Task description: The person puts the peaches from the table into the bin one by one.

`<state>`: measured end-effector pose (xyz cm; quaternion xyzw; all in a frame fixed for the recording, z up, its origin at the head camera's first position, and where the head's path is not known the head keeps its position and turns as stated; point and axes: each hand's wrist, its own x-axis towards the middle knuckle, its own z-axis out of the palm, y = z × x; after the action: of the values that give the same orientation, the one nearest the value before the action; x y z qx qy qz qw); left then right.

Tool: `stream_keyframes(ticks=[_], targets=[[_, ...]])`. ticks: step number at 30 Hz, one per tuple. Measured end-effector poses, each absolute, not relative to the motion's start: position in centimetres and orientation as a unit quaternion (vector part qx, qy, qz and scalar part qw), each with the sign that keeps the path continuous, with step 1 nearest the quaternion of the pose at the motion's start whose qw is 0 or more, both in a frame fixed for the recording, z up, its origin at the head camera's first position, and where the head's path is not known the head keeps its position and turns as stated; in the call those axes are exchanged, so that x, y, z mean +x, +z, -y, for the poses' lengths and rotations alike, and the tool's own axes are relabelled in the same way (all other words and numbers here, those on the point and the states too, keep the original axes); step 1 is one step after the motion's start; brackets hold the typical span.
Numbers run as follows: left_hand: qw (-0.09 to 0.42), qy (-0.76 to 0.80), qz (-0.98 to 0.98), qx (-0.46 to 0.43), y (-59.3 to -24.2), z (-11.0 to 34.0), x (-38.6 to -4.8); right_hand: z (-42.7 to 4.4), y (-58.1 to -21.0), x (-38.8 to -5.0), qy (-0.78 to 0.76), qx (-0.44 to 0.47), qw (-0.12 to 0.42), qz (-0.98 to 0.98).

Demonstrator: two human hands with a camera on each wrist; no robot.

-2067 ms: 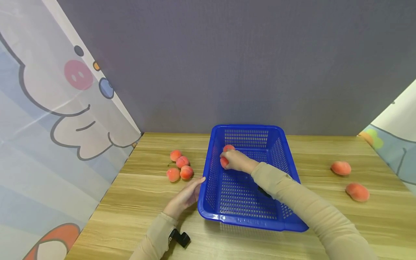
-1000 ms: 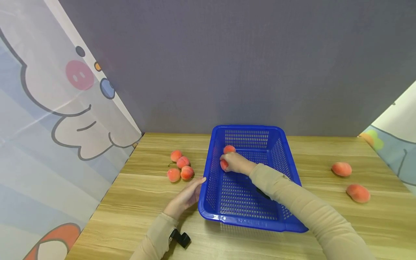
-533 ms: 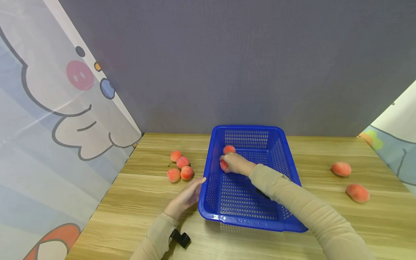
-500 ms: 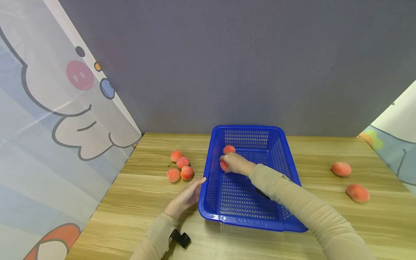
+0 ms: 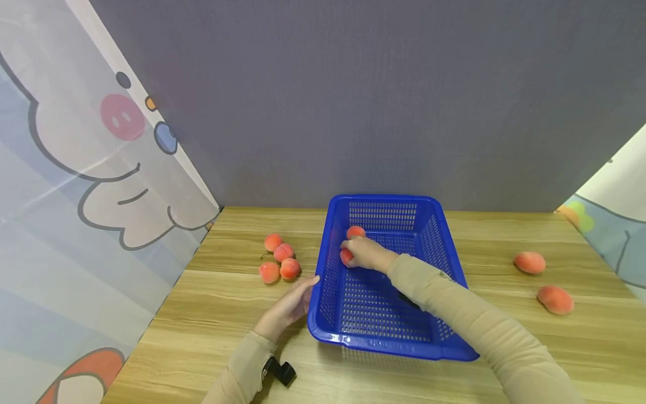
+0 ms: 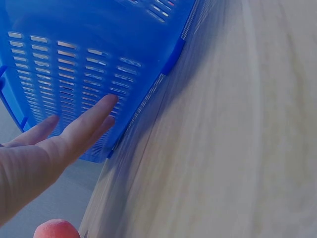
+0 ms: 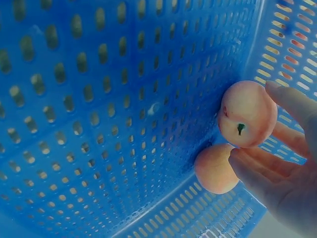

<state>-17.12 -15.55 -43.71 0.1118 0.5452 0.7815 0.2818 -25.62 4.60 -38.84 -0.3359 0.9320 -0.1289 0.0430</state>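
In the head view, a blue plastic basket (image 5: 383,348) stands mid-table. My right hand (image 5: 367,252) is inside it near the left wall, gripping a peach (image 5: 346,257). Seen from the right wrist, thumb and fingers hold this peach (image 7: 247,114) from opposite sides, its green stem spot showing. A second peach (image 5: 356,232) lies just behind, against the fingers in the right wrist view. My left hand (image 5: 289,306) rests along the basket's outer left side, thumb at the rim. In the left wrist view its fingers (image 6: 91,121) lie nearly straight beside the slotted wall.
Left of the basket, several peaches (image 5: 284,252) lie in a cluster on the wooden table (image 5: 202,314). Two more fruits, a rear peach (image 5: 530,262) and a front peach (image 5: 555,299), lie to the right. A grey panel (image 5: 373,101) rises behind the table.
Almost nothing differs. My right hand and the peach in it have shifted very slightly within the basket; the left hand stays at the basket's side.
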Motion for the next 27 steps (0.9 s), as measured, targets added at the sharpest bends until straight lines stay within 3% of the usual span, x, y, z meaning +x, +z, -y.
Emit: stream_keyframes(ticks=[21,27], targets=[[0.285,0.773,-0.559,0.095,-43.1,15.5,-17.0,-6.0,-33.4,-25.6,-0.147,-0.342,0.001,-0.928],[0.286,0.770,-0.561,0.101,-42.9,15.5,-16.9,-7.6,-31.5,-25.3,-0.175,-0.331,0.016,-0.927]])
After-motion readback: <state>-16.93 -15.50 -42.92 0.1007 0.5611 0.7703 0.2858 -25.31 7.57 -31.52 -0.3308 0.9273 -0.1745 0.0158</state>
